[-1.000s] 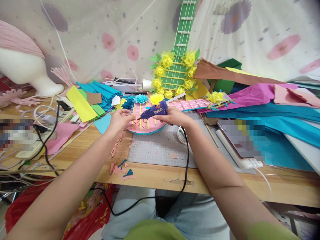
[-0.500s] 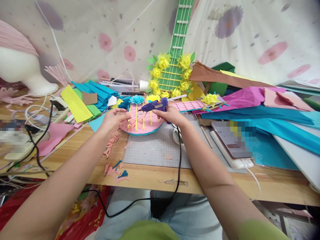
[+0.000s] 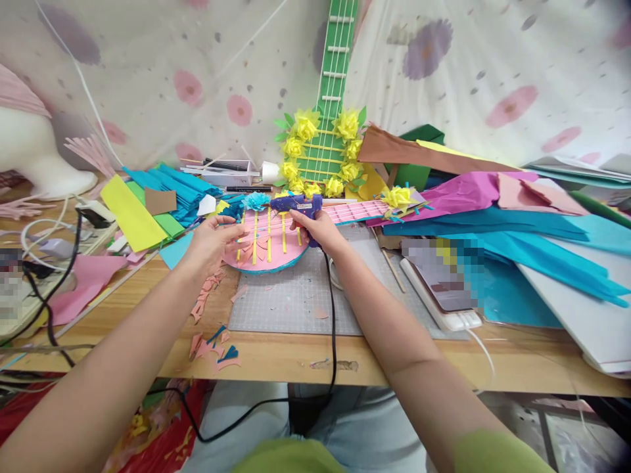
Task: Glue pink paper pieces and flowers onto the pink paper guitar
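Note:
My right hand (image 3: pixel 318 230) grips a dark blue glue gun (image 3: pixel 297 203) by its handle, nozzle to the left. The gun is above a pink paper guitar (image 3: pixel 269 253) with a blue edge, yellow strips and pink strings. By the guitar's left side, my left hand (image 3: pixel 213 242) has thumb and fingers drawn together; whatever is between them is too small to make out. A blue paper flower (image 3: pixel 256 201) sits on the guitar's far edge, just beyond the left fingers. A yellow paper flower (image 3: pixel 399 196) decorates the head of its neck.
Behind stands a green paper guitar (image 3: pixel 323 157) ringed with yellow flowers. Under the pink guitar lies a grey cutting mat (image 3: pixel 290 305). The gun's black cord (image 3: pixel 333 315) hangs over the table edge. Paper scraps (image 3: pixel 217 348), a phone (image 3: pixel 436 276) and crepe paper (image 3: pixel 493 223) lie around.
The glue gun has turned from nozzle-down to nearly level. My left hand stays pinched by the guitar's left side. The whole view has shifted slightly right.

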`<state>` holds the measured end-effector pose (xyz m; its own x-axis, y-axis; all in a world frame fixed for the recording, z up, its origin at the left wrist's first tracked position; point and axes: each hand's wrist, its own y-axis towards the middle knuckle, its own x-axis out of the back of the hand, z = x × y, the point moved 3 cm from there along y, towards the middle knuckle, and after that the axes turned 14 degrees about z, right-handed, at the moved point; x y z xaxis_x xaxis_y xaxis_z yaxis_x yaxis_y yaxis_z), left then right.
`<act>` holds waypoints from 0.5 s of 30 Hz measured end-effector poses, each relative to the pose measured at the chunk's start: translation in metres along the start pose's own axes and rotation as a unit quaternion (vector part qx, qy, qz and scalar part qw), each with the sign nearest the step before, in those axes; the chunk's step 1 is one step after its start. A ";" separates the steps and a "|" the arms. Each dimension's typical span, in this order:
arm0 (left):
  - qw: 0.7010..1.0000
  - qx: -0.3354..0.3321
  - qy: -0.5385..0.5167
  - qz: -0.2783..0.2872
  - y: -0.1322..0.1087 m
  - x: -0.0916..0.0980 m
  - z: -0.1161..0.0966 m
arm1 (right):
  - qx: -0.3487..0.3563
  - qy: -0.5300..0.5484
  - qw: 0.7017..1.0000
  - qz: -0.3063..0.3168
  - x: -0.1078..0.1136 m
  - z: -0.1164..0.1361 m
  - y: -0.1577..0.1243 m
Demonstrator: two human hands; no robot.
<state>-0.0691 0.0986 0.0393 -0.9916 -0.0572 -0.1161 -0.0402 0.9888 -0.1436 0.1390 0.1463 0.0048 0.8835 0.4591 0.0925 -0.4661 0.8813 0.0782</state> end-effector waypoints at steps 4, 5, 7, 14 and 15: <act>1.000 -0.013 0.004 0.000 0.000 -0.001 -0.002 | 0.005 0.019 1.000 -0.015 0.000 -0.003 0.001; 1.000 -0.015 0.005 0.001 0.000 -0.001 -0.002 | 0.003 0.023 1.000 -0.019 0.000 -0.005 0.001; 1.000 -0.022 0.004 0.002 -0.001 0.001 -0.003 | 0.001 0.032 0.999 -0.024 0.000 -0.007 0.002; 0.999 -0.030 -0.002 -0.013 -0.005 0.028 -0.006 | -0.010 0.019 0.999 -0.033 -0.002 -0.010 0.001; 0.999 -0.030 -0.004 -0.018 -0.006 0.034 -0.007 | -0.013 0.017 0.999 -0.033 -0.002 -0.011 0.001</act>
<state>-0.1034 0.0917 0.0431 -0.9884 -0.0941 -0.1194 -0.0837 0.9925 -0.0894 0.1376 0.1475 -0.0064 0.9138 0.4025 0.0549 -0.4053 0.9124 0.0569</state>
